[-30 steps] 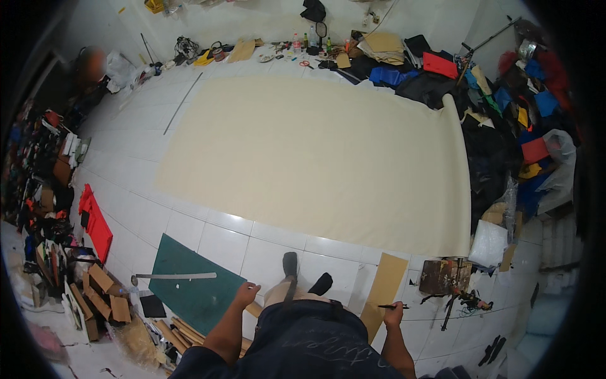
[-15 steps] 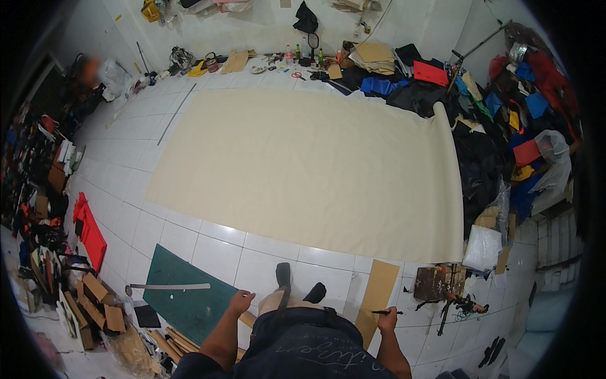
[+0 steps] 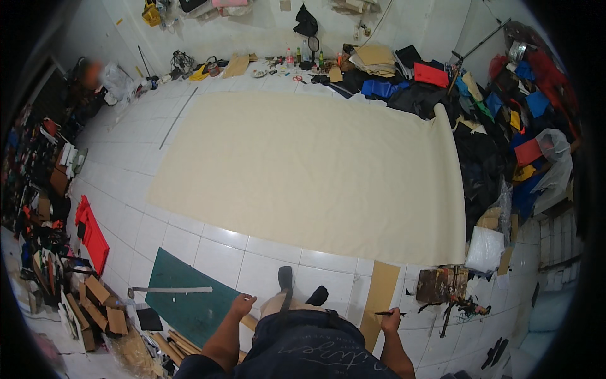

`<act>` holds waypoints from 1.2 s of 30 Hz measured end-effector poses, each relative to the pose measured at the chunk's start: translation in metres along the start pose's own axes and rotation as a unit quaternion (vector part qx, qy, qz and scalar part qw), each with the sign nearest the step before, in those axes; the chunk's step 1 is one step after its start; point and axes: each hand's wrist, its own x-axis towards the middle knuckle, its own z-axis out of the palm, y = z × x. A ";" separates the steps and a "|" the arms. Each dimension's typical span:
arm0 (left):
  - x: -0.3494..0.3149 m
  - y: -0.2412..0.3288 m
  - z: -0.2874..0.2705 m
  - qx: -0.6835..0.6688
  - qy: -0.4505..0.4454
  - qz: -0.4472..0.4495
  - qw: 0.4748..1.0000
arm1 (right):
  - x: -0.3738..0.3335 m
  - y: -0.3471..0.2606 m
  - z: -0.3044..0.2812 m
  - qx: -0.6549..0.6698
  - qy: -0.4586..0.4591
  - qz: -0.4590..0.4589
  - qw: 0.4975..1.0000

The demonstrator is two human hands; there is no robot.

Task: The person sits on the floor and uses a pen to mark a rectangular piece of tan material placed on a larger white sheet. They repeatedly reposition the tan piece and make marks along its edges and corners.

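Right hand (image 3: 391,319) pinching a dark pen (image 3: 389,313), tip pointing left over a tan board strip (image 3: 380,292) just beside. Left hand (image 3: 242,306) loosely curled, empty as far as visible, at the edge of a green cutting mat (image 3: 189,297). Cream sheet (image 3: 303,170) spread well ahead. Risk, likely: stepping on the strip and shifting it, or smudging marks.

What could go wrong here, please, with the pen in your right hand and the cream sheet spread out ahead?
1. The right hand holds a dark pen near the cream sheet; a slip might mark it.
2. The feet stand just short of the sheet's edge; a step forward could crease or soil it.
3. A metal ruler lies on the green mat by the left hand, a possible trip hazard.
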 end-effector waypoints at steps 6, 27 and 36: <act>-0.003 0.000 0.000 -0.034 -0.001 -0.006 0.999 | -0.003 -0.005 0.003 0.000 -0.010 0.011 1.000; 0.003 0.008 0.001 -0.017 0.008 0.031 0.999 | -0.007 -0.005 0.009 0.004 -0.009 0.058 0.998; 0.020 -0.001 0.004 -0.029 -0.001 0.032 0.999 | -0.010 -0.008 0.010 0.003 -0.008 0.052 0.999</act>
